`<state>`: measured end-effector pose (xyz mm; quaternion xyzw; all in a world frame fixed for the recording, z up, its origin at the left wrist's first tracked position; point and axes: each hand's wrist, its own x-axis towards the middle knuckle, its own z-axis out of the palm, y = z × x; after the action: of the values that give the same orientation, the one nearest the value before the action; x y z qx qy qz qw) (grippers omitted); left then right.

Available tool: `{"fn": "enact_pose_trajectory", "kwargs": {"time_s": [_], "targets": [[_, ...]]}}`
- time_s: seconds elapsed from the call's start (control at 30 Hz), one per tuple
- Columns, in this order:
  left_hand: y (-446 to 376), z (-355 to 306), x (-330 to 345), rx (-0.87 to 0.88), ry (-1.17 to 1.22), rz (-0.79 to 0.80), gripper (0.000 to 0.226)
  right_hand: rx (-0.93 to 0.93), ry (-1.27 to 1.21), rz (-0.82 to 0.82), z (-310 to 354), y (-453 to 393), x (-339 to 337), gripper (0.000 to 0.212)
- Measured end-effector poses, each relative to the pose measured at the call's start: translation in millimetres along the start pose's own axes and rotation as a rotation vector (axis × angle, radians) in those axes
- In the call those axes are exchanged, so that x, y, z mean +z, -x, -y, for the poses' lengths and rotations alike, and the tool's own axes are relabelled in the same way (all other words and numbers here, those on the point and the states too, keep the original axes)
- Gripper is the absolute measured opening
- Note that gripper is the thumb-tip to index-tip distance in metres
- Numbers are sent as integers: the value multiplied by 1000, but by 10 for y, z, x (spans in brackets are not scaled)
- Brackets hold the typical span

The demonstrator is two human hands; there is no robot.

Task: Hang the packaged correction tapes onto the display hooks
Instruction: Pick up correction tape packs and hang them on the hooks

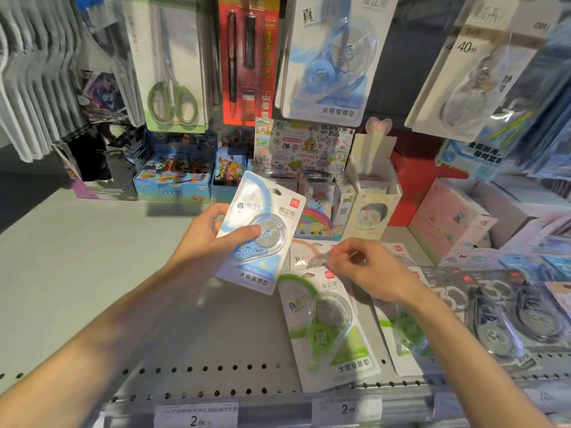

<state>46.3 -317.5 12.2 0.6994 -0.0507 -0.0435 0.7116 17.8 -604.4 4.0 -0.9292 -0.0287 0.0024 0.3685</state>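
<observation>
Above the grey shelf [92, 273], at the centre of the view, the left hand [213, 239] is holding a blue packaged correction tape [262, 233] tilted slightly to the right, the thumb lying across the clear blister and the fingers curling behind the card's left edge. Just to the right and lower, the right hand [367, 267] is reaching down with its fingertips pinching together over a partly hidden pack with an orange-trimmed card [304, 256] lying on the shelf; whether the fingertips are actually gripping that pack cannot be told. Directly below the right hand, a green packaged correction tape [327, 329] is lying flat on the shelf, and a second green pack [401, 332] is lying beside it, partly under the right forearm. Further right, dark grey packs [500, 316] are lying in a row. Above, a blue correction tape pack [333, 57] is hanging on the display, next to a red pen pack [247, 57] and packaged scissors [170, 66]. Behind the hands, colourful boxes [176, 171] are standing along the back of the shelf. On the shelf's front edge, 2 price labels [196, 415] are each reading 2.00.
</observation>
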Motion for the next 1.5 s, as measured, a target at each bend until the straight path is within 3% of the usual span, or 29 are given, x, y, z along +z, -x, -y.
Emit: {"fn": "enact_pose_trajectory", "kwargs": {"time_s": [0.17, 0.37, 0.6, 0.77, 0.93, 1.03, 1.2, 1.4, 1.5], "targets": [[-10, 57, -27, -11, -24, -25, 33, -142, 175, 78, 103, -44, 49, 25], [0, 69, -156, 26, -59, -53, 31, -282, 302, 238, 263, -191, 230, 26], [60, 87, -296, 43, -69, -104, 30, -120, -115, 226, 331, -248, 88, 10], [109, 86, -231, 45, -50, -69, 29, -161, -397, 211, 466, -274, -96, 14], [139, 78, -62, 51, -95, -25, 20, -201, -516, 77, 620, -318, -159, 3], [161, 46, 35, 51, -58, 35, 21, -219, -541, -47, 663, -377, -147, 7], [199, -72, 96, 120, -16, 103, 39, -224, -469, -259, 749, -402, -81, 9], [187, -128, 72, 178, 15, 70, 32, -282, -463, -333, 894, -291, -133, 8], [206, -186, 56, 226, 17, 16, 33, -259, -449, -374, 905, -216, -203, 18]]}}
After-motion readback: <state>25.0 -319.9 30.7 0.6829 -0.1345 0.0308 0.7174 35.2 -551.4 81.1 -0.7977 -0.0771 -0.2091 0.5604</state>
